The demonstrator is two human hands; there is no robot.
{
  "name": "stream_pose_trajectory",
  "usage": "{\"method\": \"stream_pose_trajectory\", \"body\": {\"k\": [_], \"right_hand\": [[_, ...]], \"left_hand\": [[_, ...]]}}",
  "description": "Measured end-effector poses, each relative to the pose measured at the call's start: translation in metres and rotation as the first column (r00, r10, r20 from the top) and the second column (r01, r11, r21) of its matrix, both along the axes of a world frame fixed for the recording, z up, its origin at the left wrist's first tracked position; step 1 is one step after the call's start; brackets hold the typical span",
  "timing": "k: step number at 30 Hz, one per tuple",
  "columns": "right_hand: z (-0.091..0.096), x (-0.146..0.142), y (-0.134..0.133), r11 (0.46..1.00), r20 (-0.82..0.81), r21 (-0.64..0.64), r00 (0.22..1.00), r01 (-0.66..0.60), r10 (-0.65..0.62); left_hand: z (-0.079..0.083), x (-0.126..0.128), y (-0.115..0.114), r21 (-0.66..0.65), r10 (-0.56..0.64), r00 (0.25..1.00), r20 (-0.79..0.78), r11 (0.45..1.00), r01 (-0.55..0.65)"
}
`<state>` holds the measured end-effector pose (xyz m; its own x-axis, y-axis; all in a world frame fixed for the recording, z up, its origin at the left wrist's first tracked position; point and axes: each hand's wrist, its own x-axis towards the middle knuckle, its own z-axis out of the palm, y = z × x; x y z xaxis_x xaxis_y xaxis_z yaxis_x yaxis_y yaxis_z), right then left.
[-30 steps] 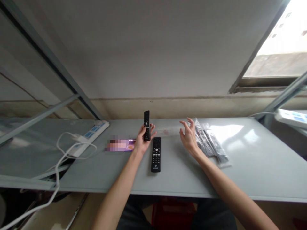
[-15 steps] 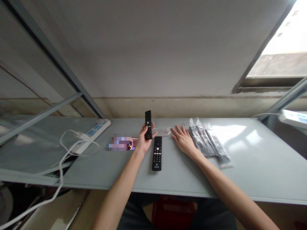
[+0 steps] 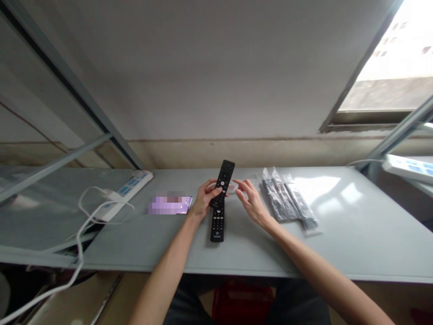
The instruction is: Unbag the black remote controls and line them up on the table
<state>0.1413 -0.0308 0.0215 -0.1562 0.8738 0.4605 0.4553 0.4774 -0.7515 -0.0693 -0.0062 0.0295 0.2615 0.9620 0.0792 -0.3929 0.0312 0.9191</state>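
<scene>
My left hand (image 3: 204, 198) is closed around a black remote control (image 3: 226, 174), thumb on its buttons, holding it tilted above the table. Below it a second black remote control (image 3: 217, 225) lies flat on the table, its upper end hidden by the held one. My right hand (image 3: 252, 203) is just right of the held remote, fingers apart and slightly bent. Between that hand and the remote shows a clear, plastic-like piece (image 3: 232, 188); whether the fingertips touch it I cannot tell. To the right lie several dark remote-like items in clear plastic bags (image 3: 287, 198).
A phone (image 3: 169, 205) with a lit screen lies left of my hands. Farther left, a white power strip (image 3: 126, 194) has a white cable (image 3: 81, 243) hanging over the grey table's (image 3: 338, 253) edge. Another white power strip (image 3: 409, 167) is at the right. A wall stands behind.
My left hand has tilted the held remote to the right, so it now overlaps the lying one. My right hand has lifted from its flat position on the table and moved left towards the remote.
</scene>
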Motion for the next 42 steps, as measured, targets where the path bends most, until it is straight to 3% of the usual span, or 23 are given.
{"method": "stream_pose_trajectory", "body": {"k": [5, 11, 16, 20, 22, 25, 27, 35, 42], "right_hand": [[0.004, -0.012, -0.009, 0.998, -0.247, -0.049, 0.968, 0.039, -0.05], [0.007, -0.012, -0.007, 0.954, -0.476, -0.294, 0.874, -0.052, -0.099], [0.002, -0.006, 0.0, 0.89, -0.479, -0.441, 0.869, -0.113, -0.127], [0.0, 0.003, 0.005, 0.836, -0.418, -0.526, 0.904, -0.159, -0.09], [-0.002, 0.006, 0.008, 0.815, -0.373, -0.554, 0.925, -0.167, -0.064], [-0.006, 0.007, 0.01, 0.799, -0.296, -0.581, 0.955, -0.157, -0.027], [-0.007, 0.007, 0.011, 0.787, -0.246, -0.596, 0.969, -0.16, 0.011], [-0.006, 0.008, 0.006, 0.745, -0.113, -0.627, 0.973, -0.227, 0.202], [-0.012, 0.005, 0.004, 0.783, 0.022, -0.588, 0.964, -0.203, 0.267]], "left_hand": [[0.003, 0.003, -0.006, 0.016, -0.147, 0.984, -0.098, 0.989, 0.149], [-0.002, 0.004, -0.004, 0.074, -0.2, 0.946, -0.254, 0.971, 0.225], [-0.001, 0.004, 0.0, 0.251, -0.07, 0.9, -0.43, 0.949, 0.193], [-0.003, 0.004, 0.002, 0.343, 0.105, 0.869, -0.483, 0.936, 0.078], [-0.005, 0.004, 0.003, 0.413, 0.244, 0.799, -0.549, 0.911, 0.005], [-0.011, 0.004, 0.003, 0.557, 0.477, 0.556, -0.681, 0.83, -0.029], [-0.015, 0.004, 0.002, 0.606, 0.548, 0.417, -0.726, 0.795, 0.01], [-0.023, 0.009, 0.001, 0.563, 0.513, 0.271, -0.815, 0.812, 0.157], [-0.022, 0.009, 0.001, 0.539, 0.534, 0.085, -0.841, 0.812, 0.223]]}}
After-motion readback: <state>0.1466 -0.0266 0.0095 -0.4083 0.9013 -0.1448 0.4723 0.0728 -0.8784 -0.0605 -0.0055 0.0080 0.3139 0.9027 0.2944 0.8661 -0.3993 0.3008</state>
